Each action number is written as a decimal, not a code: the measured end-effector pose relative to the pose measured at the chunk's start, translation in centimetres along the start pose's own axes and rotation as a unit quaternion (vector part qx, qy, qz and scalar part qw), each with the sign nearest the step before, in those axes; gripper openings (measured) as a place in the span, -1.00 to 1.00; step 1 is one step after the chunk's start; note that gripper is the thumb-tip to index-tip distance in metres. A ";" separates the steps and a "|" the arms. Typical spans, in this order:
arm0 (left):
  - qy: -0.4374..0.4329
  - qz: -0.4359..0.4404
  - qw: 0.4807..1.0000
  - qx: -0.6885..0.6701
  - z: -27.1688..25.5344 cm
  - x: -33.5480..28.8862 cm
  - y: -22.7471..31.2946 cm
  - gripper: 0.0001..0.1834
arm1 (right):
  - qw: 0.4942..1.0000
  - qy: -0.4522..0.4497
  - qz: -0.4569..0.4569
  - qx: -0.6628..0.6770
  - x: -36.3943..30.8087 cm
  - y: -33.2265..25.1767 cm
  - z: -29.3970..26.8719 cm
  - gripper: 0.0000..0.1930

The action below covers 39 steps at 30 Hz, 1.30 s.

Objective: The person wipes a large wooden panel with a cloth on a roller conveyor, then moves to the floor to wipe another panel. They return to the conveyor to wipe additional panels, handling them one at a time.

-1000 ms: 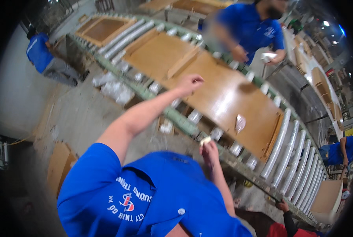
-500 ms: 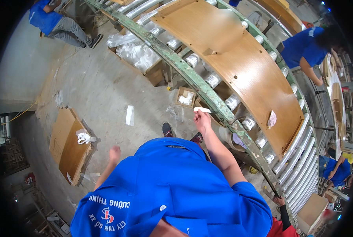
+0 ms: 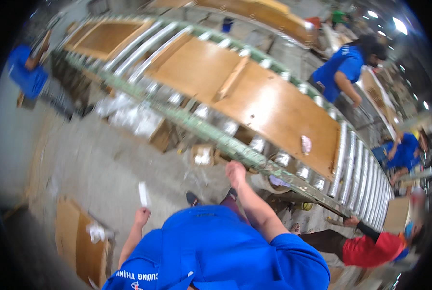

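Note:
My right hand (image 3: 236, 174) is held out beside the green side rail (image 3: 216, 140) of a roller conveyor. Its fingers are curled closed; whatever they hold, if anything, is hidden. On the rollers lies a long varnished wooden panel (image 3: 274, 107), with a crosspiece (image 3: 234, 78) standing across it and a pinkish pad (image 3: 306, 144) near its right end. Low on the left is my left hand (image 3: 142, 216), small and blurred, so its fingers do not show clearly. Just beyond it in view, a white strip (image 3: 143, 194) appears to lie on the floor.
Beneath the rail stand a small carton (image 3: 203, 155) with white pieces and a larger box of clear plastic (image 3: 129, 116). Cardboard (image 3: 83, 237) lies at lower left. A person in red (image 3: 378, 247) touches the conveyor's near right side; a person in blue (image 3: 339, 70) works beyond it.
The view has swung, showing more conveyor and the crosspiece on the panel. A white slip that showed in my right hand is no longer visible. The person in red shows more fully.

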State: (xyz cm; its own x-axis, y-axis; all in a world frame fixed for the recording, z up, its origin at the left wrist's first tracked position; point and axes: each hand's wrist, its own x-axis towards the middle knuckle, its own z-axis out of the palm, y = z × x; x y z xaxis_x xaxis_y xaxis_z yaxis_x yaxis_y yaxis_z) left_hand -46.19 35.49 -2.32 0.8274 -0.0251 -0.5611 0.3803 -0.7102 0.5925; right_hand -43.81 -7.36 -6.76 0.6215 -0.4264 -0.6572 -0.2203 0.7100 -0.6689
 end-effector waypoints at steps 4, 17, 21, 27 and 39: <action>-0.070 0.080 0.994 0.020 1.2 4.3 5.3 -0.83 | 0.997 0.007 -0.005 -0.070 -4.7 -3.5 -5.7 -0.92; -0.185 0.233 0.912 0.281 9.8 8.0 20.0 -0.71 | 0.504 -0.252 -0.819 -0.109 -35.0 -36.7 -7.6 -0.85; -0.161 0.242 0.925 0.245 15.7 6.4 24.2 -0.73 | 0.351 -0.497 -0.786 -0.108 -40.6 -41.1 -9.2 -0.86; -0.189 0.306 0.903 0.235 24.8 2.8 25.8 -0.71 | 0.295 -0.643 -0.705 -0.047 -41.7 -44.5 -12.8 -0.86; -0.213 0.477 0.839 0.152 32.4 2.2 37.6 -0.76 | 0.288 -0.554 -0.780 -0.044 -41.8 -45.9 -15.9 -0.81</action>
State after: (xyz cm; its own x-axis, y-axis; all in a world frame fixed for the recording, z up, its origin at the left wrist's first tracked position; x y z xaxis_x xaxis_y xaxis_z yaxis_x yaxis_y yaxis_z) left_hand -43.48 -14.04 -0.04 0.4479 -0.8874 -0.1091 -0.5479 -0.3688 0.7509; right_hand -71.65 -31.06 45.92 -0.1365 0.2875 0.9480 0.9886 0.1009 0.1117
